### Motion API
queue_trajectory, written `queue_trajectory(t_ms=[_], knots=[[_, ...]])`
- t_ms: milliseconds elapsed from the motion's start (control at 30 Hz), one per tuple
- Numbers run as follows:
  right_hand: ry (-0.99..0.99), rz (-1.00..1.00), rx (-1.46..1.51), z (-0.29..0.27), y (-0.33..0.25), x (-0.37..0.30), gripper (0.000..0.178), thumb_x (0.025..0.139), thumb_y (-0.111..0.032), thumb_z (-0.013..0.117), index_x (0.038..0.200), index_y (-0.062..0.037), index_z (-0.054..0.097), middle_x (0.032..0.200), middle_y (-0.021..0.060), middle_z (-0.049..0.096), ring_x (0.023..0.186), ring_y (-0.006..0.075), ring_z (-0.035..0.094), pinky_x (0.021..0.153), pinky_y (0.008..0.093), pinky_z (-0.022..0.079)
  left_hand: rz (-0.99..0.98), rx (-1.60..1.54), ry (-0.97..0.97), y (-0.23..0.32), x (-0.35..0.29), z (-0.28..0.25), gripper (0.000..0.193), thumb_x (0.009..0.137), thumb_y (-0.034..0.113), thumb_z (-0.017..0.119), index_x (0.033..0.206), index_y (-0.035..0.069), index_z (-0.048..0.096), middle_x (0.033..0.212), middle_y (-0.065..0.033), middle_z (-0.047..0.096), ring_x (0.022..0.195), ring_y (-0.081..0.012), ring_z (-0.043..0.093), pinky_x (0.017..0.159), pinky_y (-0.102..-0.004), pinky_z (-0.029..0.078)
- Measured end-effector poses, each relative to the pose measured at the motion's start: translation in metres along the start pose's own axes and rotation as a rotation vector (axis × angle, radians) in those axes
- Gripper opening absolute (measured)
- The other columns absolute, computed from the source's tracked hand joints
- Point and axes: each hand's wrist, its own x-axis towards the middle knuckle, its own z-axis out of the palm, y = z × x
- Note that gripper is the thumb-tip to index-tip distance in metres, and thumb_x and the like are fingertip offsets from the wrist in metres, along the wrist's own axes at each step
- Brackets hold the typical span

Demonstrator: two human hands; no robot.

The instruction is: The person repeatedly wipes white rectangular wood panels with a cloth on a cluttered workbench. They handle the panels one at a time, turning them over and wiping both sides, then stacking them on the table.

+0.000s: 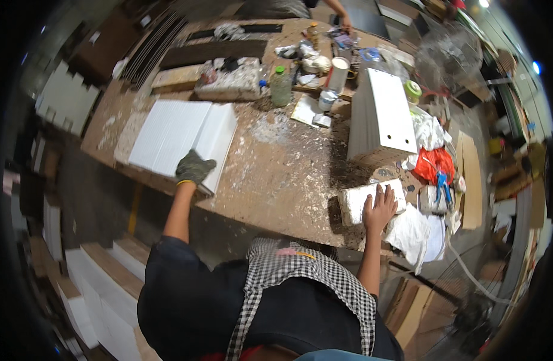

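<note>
My left hand (194, 168), in a dark green work glove, rests on the near edge of a stack of white panels (171, 129), its thumb out to the side. Beside those panels, another white piece (223, 132) stands at their right side. My bare right hand (380, 207) lies with fingers spread on top of a worn white block (356, 204) at the table's near right. Just beyond that block rises a tall stack of white boards (385, 108), its top one with dark round holes. The underside of the gloved fingers is hidden.
A scuffed brown worktable (270, 174) carries a green-capped bottle (281, 87), a white cylinder (337, 73) and a stained block (228, 81). Blue-handled pliers (443, 188), a red bag (434, 163) and white cloths (412, 233) lie at the right. Another person's hand (346, 24) shows at the far side.
</note>
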Motion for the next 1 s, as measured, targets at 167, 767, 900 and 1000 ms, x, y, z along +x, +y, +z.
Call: queue_trajectory(t_ms=[167, 767, 900, 1000], knots=[[0.053, 0.002, 0.045, 0.002, -0.005, 0.001, 0.047, 0.090, -0.035, 0.059, 0.133, -0.0165, 0.063, 0.152, 0.0114, 0.047, 0.144, 0.0313, 0.037, 0.120, 0.0524, 0.018, 0.162, -0.404, -0.387, -0.049, 0.040, -0.013, 0.054, 0.082, 0.035, 0.074, 0.123, 0.000, 0.067, 0.112, -0.0188, 0.071, 0.105, -0.0337, 0.067, 0.095, -0.0410, 0.053], [0.089, -0.005, 0.096, -0.001, 0.000, 0.000, 0.044, 0.086, -0.029, 0.062, 0.128, -0.0169, 0.067, 0.148, 0.0119, 0.050, 0.141, 0.0323, 0.040, 0.119, 0.0518, 0.021, 0.345, -1.056, -0.574, -0.028, -0.046, 0.154, 0.037, 0.094, 0.027, 0.065, 0.118, -0.001, 0.069, 0.108, -0.0126, 0.072, 0.096, -0.0215, 0.066, 0.086, -0.0363, 0.052], [0.101, -0.014, 0.073, 0.002, 0.004, -0.001, 0.045, 0.087, -0.030, 0.061, 0.129, -0.0167, 0.066, 0.149, 0.0121, 0.050, 0.141, 0.0319, 0.040, 0.119, 0.0517, 0.020, 0.283, -0.153, -0.263, 0.001, -0.057, 0.108, 0.077, 0.084, 0.057, 0.068, 0.135, 0.001, 0.057, 0.127, -0.0286, 0.061, 0.120, -0.0371, 0.057, 0.105, -0.0438, 0.043], [0.068, -0.023, 0.053, 0.003, 0.008, -0.001, 0.048, 0.090, -0.035, 0.060, 0.133, -0.0146, 0.063, 0.149, 0.0123, 0.049, 0.141, 0.0319, 0.040, 0.119, 0.0513, 0.020, 0.449, -0.193, -0.003, 0.003, -0.086, 0.132, 0.110, 0.072, 0.070, 0.074, 0.151, 0.004, 0.036, 0.147, -0.0337, 0.040, 0.140, -0.0446, 0.038, 0.118, -0.0459, 0.029]])
